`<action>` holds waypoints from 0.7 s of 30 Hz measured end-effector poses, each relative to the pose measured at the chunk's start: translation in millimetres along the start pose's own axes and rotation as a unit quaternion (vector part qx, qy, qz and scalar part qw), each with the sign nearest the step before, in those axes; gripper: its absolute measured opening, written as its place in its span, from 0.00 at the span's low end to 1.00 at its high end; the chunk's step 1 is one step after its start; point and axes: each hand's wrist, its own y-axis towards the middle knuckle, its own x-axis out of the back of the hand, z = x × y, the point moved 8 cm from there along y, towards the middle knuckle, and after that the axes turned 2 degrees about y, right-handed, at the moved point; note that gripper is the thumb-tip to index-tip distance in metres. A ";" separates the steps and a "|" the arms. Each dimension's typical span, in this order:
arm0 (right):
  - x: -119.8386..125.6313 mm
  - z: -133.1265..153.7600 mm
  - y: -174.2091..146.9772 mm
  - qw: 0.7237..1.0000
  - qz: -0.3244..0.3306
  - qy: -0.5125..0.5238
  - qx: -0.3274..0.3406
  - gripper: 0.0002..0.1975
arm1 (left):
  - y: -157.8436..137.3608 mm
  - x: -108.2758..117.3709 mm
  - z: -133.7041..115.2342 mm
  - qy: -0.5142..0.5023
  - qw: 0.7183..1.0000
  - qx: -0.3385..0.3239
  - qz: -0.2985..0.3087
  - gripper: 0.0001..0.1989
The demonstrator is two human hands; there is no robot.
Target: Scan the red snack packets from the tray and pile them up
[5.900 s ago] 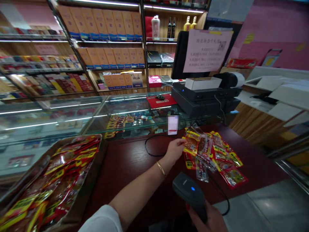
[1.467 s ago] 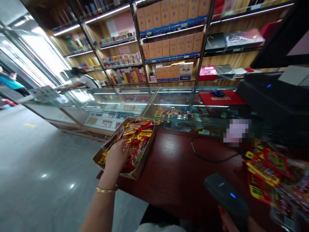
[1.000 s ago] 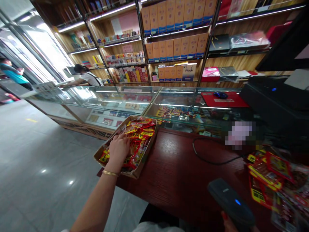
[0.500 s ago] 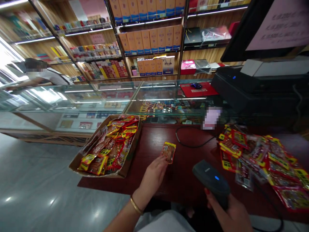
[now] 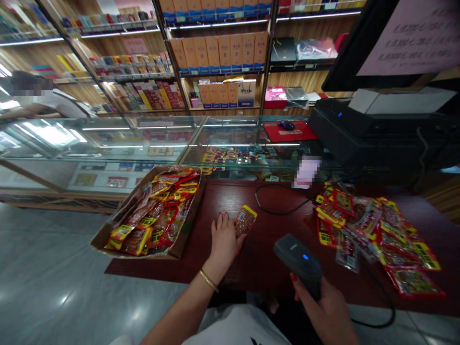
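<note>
My left hand (image 5: 224, 238) holds one red and yellow snack packet (image 5: 245, 220) by its lower edge, just above the dark red table (image 5: 266, 261). A gold bangle circles that wrist. My right hand (image 5: 328, 314) grips a black barcode scanner (image 5: 298, 261) whose blue light is on and whose head faces the packet. A cardboard box (image 5: 184, 235) full of the same packets sits to the left of my left hand. A loose pile of packets (image 5: 373, 232) lies spread on the table's right side.
A glass display counter (image 5: 151, 143) runs behind the table, with stocked shelves (image 5: 215, 52) beyond. A black till and monitor (image 5: 362, 129) stand at the right. The scanner's cable (image 5: 276, 211) loops across the table. Another person (image 5: 46, 100) leans on the counter far left.
My left hand left the pile, reached into the box, and came back to the table's middle with one packet. The scanner stayed in my right hand. The camera swung left, then back right.
</note>
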 end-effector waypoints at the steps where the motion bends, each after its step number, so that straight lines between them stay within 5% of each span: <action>1: -0.3 1.5 -0.7 1.000 -0.003 0.002 0.002 0.22 | 1.4 -2.7 -2.1 -0.009 1.000 -0.004 0.011 0.18; 5: -0.9 4.9 -1.9 1.000 -0.005 0.012 0.019 0.21 | 2.5 -5.6 -2.0 -0.191 0.979 0.005 0.067 0.16; 9: -1.6 5.4 -0.4 0.999 0.018 -0.017 0.044 0.19 | -1.6 -7.8 -2.7 -0.431 0.884 0.043 0.175 0.19; 12: -4.2 6.7 0.7 0.993 0.056 -0.059 0.087 0.16 | -4.3 -1.8 -2.7 -0.499 0.837 0.079 0.209 0.22; 21: -2.4 6.8 -1.8 0.990 0.059 -0.076 0.104 0.17 | -2.2 16.8 -4.5 -0.460 0.863 0.074 0.195 0.17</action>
